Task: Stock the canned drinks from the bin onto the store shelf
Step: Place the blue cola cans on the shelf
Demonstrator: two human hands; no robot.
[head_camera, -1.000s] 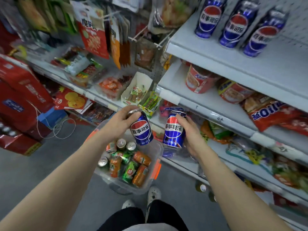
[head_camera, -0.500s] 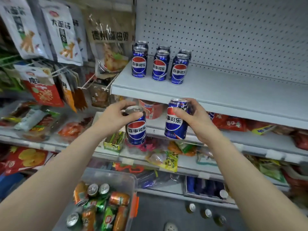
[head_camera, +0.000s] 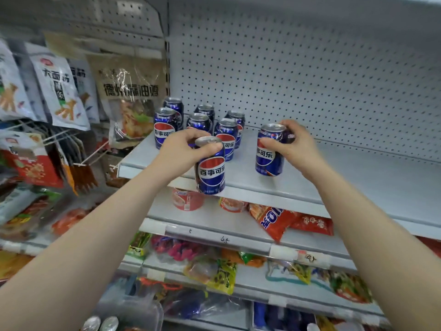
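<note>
Back wall: pale grey perforated metal panel (head_camera: 310, 68), behind grey metal top shelf (head_camera: 381, 177). Below it, 2 more grey metal shelves (head_camera: 210, 223) w/ red & orange snack bags (head_camera: 276, 220). Left side: white & brown snack packets (head_camera: 59, 91) hanging on thin wire pegs (head_camera: 94, 154). Light flat, even.

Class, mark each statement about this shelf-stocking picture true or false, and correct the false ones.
1. The left hand grips one blue can and the right hand grips a second can. True.
2. Six shelved cans stand at the left end of the top shelf. True.
3. The shelved cans lie on their sides. False: they stand upright.
4. The left hand grips the blue can by its base. False: its fingers curl round the top rim.
</note>
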